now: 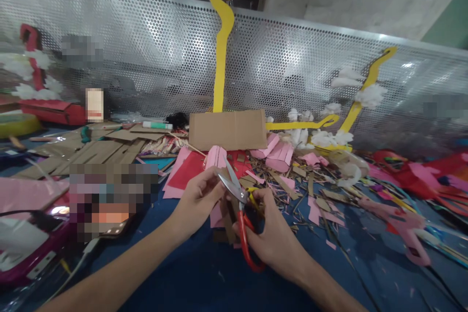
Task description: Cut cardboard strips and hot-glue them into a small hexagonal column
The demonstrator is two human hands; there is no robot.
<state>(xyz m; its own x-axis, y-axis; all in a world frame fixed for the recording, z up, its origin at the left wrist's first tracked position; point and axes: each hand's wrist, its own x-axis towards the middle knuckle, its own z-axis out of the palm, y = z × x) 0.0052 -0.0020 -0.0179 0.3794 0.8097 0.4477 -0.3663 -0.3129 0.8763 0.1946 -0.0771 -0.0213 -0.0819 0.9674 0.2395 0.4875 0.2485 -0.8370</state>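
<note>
Background: perforated metal screen [146,53] standing along the far edge of the desk, with a grey wall behind it.
Surface: blue desk [204,278] littered with pink paper scraps and thin cardboard strips.
Landmark: brown cardboard sheet [227,129] propped upright at the foot of the screen, directly beyond the hands.
Right hand: right hand [272,234], fingers closed through the red handles of the scissors [239,204]; blades parted, tips pointing toward the cardboard sheet.
Left hand: left hand [197,202], pinching a small cardboard piece [228,219] that sits between the scissor blades and hangs below them, nearer the viewer than the cardboard sheet.
Yellow strip: tall hooked yellow strip [221,48] rising against the screen just behind the cardboard sheet.
Pink blocks: folded pink paper blocks [280,156] lying just right of the cardboard sheet.
Cotton tufts: white cotton tufts [325,136] on yellow branches, farther right of the cardboard sheet.
Marker: green-capped marker [157,125] lying left of the cardboard sheet.
</note>
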